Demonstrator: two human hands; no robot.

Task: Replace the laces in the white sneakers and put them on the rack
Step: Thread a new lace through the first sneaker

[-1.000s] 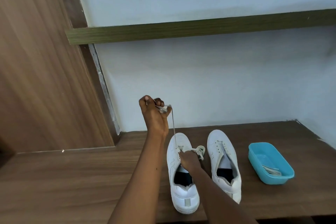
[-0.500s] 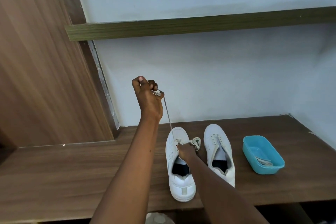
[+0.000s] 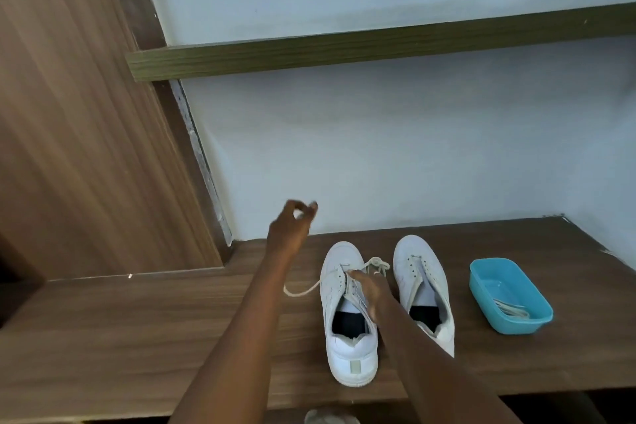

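Now, from the head view, my left hand hangs in the air above the back edge of the wooden shelf, near its back left corner. Its fingers are loosely curled with thumb and forefinger close together, and I can see nothing in them, though it is blurred.

My right hand rests on the first sneaker, with the fingers bent down onto the eyelet rows by the tongue. Whether they pinch the lace I cannot tell.

That lace runs through the front eyelets. One end lies slack on the wood just left of the shoe, and the other is bunched in a small tangle between the two toes.

Both white shoes stand side by side in the middle of the shelf, toes toward the pale wall and heels toward the front edge. The second sneaker stands just right of the first, its tongue pulled open.

Further right, toward the right edge and apart from the shoes, sits a blue tub holding flat pale laces.

An upper shelf crosses the wall above, and a brown wooden panel closes off the left side.
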